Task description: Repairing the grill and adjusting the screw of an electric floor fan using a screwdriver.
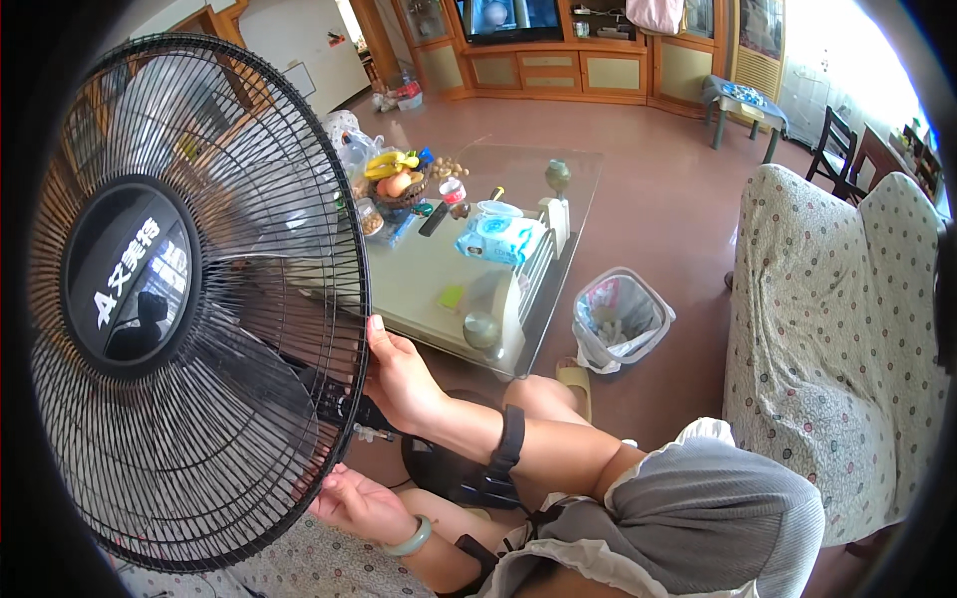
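A large black electric fan (130, 269) fills the left side, its round wire grille facing me and a glossy hub cap at its centre. My right hand (407, 384) grips the grille's right rim, thumb on the front edge and the other fingers partly hidden behind. Lower down, my left hand (359, 506) pinches the bottom right of the same rim, a pale bangle on its wrist. Translucent blades show through the wires. Behind the grille, a dark stand with controls (334, 404) is partly hidden. The round black base (449, 463) rests near my legs.
A glass-topped coffee table (399, 309) holds a fruit basket (396, 189), a blue wipes pack (501, 239) and a remote (435, 219). A lined waste bin (623, 317) stands beside it. At right is a cloth-covered sofa (797, 349); wooden cabinets (548, 72) line the far wall.
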### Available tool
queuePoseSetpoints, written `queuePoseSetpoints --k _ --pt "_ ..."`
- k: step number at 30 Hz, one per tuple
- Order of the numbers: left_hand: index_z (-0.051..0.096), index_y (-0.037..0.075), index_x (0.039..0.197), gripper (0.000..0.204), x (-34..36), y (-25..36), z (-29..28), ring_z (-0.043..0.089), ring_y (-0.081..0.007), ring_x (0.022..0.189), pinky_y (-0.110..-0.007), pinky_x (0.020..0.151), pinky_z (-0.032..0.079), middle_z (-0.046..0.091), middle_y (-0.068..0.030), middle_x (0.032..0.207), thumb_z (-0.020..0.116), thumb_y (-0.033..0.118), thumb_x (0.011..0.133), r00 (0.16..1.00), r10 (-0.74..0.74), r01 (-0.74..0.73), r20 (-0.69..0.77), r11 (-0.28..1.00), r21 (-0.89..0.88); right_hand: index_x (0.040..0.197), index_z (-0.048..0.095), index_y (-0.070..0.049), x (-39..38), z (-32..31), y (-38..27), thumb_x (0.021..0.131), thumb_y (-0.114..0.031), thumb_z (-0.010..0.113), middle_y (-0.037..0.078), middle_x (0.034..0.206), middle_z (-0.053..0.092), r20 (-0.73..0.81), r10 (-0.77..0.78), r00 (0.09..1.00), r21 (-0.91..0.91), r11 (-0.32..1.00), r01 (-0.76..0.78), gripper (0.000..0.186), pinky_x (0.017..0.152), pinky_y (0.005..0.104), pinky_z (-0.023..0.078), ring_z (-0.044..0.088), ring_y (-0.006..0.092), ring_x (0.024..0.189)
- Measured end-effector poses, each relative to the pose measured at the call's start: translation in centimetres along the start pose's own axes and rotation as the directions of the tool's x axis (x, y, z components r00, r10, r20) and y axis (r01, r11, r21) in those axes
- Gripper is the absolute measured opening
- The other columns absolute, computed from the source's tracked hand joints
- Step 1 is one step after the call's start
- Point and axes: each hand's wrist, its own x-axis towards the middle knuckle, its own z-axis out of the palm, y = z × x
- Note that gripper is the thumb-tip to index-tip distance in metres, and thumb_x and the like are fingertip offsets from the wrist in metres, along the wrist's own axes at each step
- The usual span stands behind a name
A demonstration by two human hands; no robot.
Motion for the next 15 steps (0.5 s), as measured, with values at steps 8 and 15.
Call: queuePoseSetpoints --k 8,15 --pt "0.038 0.002 0.088 0.015 -0.1 0.5 2.5 0.043 -0.0122 0.075 -0.027 0.077 0.036 0.048 -0.0063 0.077 0.051 0.008 0.084 0.997 0.032 -0.036 -0.070 0.998 -0.054 0.106 0.048 0.000 0.2 0.1 -0.7 0.091 -0.037 0.031 0.009 0.100 0.056 -0.002 0.041 0.999 -0.016 0.999 -0.041 0.044 0.078 0.0311 0.047 0.055 0.0155 0.087" --pt "0.037 0.002 0.087 0.015 0.2 -0.1 1.3 0.041 -0.0117 0.073 -0.026 0.072 0.035 0.045 -0.0054 0.076 0.050 0.008 0.084 0.996 0.044 -0.045 -0.073 0.999 -0.014 0.103 0.049 0.000 0.0 0.3 -1.0 0.091 -0.035 0.032 0.008 0.097 0.057 0.029 0.070 0.997 -0.006 0.998 -0.069 0.041 0.077 0.0322 0.047 0.056 0.0163 0.087"
